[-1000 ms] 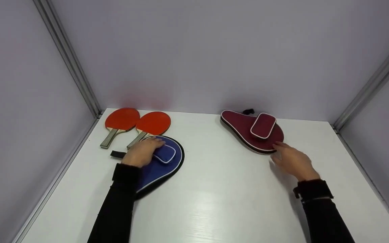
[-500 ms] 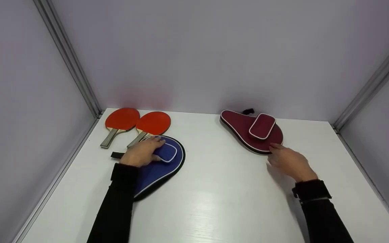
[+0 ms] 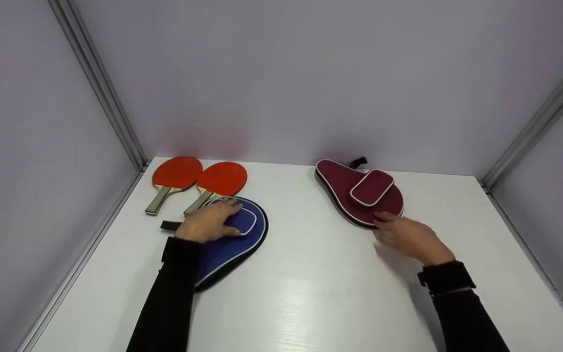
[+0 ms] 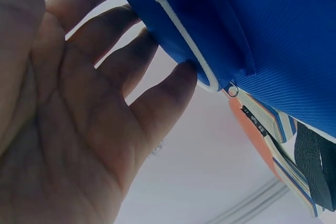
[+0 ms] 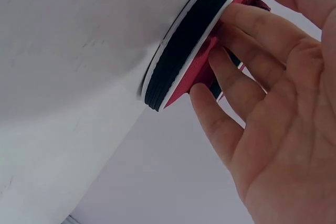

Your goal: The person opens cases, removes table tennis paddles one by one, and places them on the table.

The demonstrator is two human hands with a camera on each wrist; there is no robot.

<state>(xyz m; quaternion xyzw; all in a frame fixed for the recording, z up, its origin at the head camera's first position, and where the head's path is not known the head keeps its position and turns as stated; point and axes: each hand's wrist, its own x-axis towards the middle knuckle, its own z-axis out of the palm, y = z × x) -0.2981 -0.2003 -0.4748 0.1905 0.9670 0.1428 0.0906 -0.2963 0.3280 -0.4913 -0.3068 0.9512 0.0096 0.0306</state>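
Observation:
A blue table tennis bat case point(image 3: 235, 249) with white piping and a small raised pocket lies at the left of the white table. My left hand point(image 3: 206, 222) rests on its upper part, and in the left wrist view the fingertips point(image 4: 178, 80) touch the white-edged pocket, thumb held apart. Farther right lies a maroon bat case point(image 3: 340, 186) with a similar pocket point(image 3: 372, 188). My right hand point(image 3: 411, 237) lays its fingers on that case's rounded near end. The right wrist view shows these fingers point(image 5: 215, 114) fairly straight against the red face, beside the black zip band point(image 5: 184, 43).
Two red table tennis bats point(image 3: 177, 172) lie side by side at the back left, handles toward the front; the blue case covers part of the nearer one. A black strap point(image 3: 170, 225) sticks out left of the blue case. Pale walls point(image 3: 281, 88) enclose the table.
The maroon case has turned slightly and its rounded end has shifted left and nearer, with my right hand moving along. My left hand stays on the blue case, its thumb spread out more.

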